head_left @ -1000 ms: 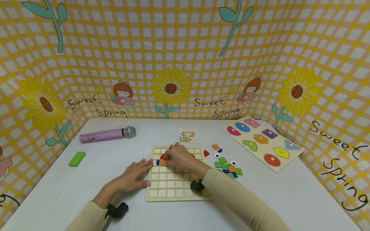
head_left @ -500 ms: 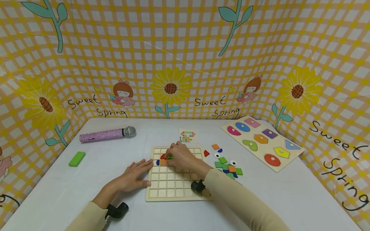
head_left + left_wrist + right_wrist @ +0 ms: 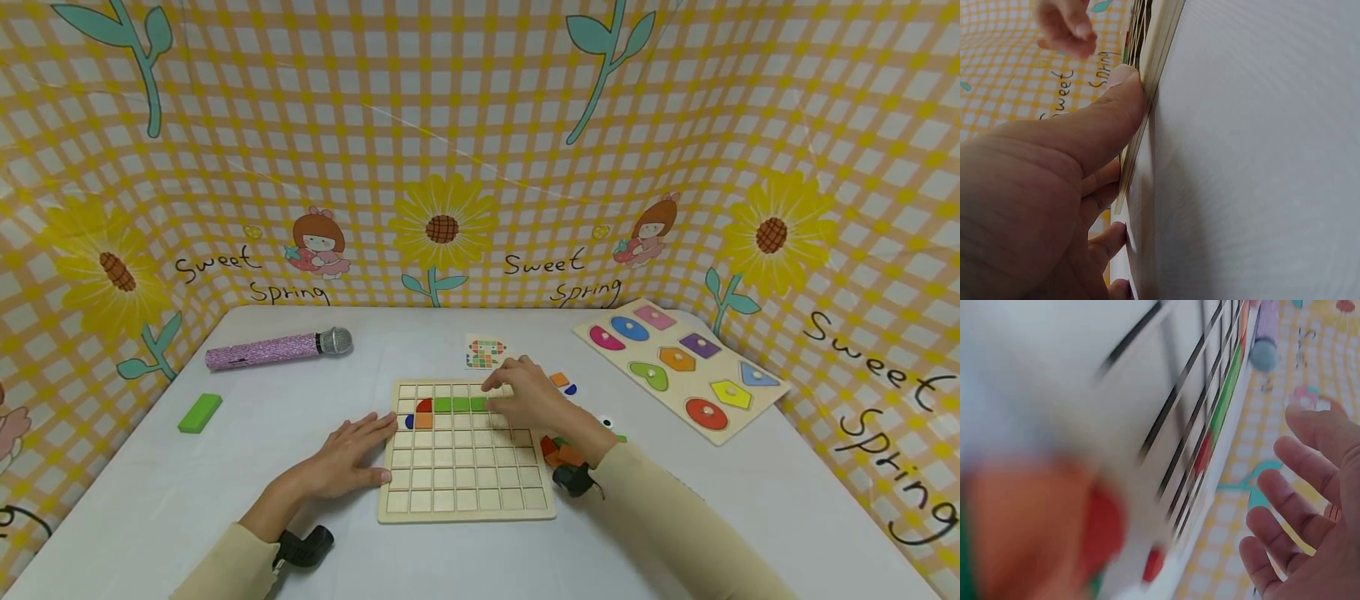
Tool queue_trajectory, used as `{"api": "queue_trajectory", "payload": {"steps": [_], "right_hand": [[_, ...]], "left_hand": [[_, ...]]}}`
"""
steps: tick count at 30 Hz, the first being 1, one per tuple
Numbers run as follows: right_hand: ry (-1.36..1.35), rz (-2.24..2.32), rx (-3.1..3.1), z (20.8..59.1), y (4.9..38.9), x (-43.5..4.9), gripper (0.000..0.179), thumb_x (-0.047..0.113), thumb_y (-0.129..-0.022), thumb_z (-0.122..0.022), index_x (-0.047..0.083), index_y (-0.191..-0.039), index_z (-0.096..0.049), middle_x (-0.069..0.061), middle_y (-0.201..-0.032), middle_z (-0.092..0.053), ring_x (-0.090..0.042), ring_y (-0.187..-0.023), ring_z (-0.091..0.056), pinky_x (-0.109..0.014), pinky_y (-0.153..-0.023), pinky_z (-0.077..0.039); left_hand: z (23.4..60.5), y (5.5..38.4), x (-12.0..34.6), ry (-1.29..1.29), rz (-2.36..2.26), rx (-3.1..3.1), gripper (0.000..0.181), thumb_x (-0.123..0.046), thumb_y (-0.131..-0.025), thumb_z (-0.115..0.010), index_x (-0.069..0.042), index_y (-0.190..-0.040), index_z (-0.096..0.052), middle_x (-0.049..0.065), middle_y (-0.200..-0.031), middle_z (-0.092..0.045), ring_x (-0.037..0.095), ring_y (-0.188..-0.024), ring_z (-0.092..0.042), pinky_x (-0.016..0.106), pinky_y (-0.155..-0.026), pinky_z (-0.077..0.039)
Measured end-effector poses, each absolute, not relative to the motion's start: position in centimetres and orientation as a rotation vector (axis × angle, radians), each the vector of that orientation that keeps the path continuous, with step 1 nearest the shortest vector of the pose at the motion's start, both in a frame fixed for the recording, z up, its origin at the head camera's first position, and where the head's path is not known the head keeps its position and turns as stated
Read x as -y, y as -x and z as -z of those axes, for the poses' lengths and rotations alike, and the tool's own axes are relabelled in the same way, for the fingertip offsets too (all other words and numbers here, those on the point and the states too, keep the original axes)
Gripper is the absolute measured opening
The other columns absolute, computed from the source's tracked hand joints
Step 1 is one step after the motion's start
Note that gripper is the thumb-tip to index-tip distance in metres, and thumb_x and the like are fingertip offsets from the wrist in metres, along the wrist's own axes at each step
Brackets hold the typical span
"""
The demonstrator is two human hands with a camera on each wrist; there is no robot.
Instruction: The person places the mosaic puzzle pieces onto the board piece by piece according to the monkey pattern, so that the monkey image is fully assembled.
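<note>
The table [image 3: 420, 558] bears the grid [image 3: 466, 457] near its middle. The puzzle [image 3: 678, 358] lies far right. The left hand [image 3: 345, 458] touches the grid's left edge, fingers straight, clasping nothing; the right hand [image 3: 531, 400], above the grid's far right, has its fingers apart and holds nothing. The microphone [image 3: 277, 350] lies far left. Green tiles [image 3: 462, 405] line the grid's second-farthest row, a red piece [image 3: 424, 406] to their left.
</note>
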State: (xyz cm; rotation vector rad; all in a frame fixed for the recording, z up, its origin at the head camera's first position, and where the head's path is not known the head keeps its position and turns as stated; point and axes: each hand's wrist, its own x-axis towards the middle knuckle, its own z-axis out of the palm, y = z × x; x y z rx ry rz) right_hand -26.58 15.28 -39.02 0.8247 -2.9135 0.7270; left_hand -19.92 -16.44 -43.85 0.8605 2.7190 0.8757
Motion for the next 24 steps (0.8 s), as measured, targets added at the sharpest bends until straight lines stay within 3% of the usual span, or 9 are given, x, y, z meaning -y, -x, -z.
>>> {"api": "queue_trajectory", "payload": {"steps": [6, 11, 24], "right_hand": [[-0.741, -0.644, 2.923, 39.5, 26.9, -20.0, 0.024, 0.024, -0.084, -0.071, 0.01, -0.103, -0.071, -0.008, -0.1, -0.063, -0.025, -0.093, -0.048, -0.034, -0.077, -0.039], [-0.638, -0.618, 2.966, 40.3, 27.2, -22.9, 0.023, 0.024, -0.085, -0.07, 0.011, -0.103, -0.071, -0.008, -0.101, -0.064, -0.024, -0.094, -0.048, -0.035, -0.077, -0.041], [-0.597, -0.489, 3.032, 41.2, 28.0, -24.8, 0.024, 0.023, -0.083, -0.071, 0.013, -0.105, -0.072, -0.006, -0.093, -0.062, -0.022, -0.087, -0.046, -0.032, -0.073, -0.037]], "left_hand": [[43.8, 19.9, 16.5, -0.857, -0.882, -2.717, 0.073, -0.033, -0.088, -0.064, -0.002, -0.146, -0.033, 0.017, -0.155, -0.026, 0.044, -0.143, -0.016, 0.068, -0.112, -0.005], [43.6, 19.8, 16.5, -0.867, -0.883, -2.718, 0.073, -0.034, -0.088, -0.064, 0.0, -0.145, -0.033, 0.019, -0.155, -0.026, 0.046, -0.142, -0.017, 0.069, -0.111, -0.006], [43.4, 19.8, 16.5, -0.856, -0.886, -2.715, 0.074, -0.036, -0.088, -0.064, -0.001, -0.145, -0.033, 0.018, -0.155, -0.026, 0.045, -0.143, -0.017, 0.069, -0.111, -0.005]]}}
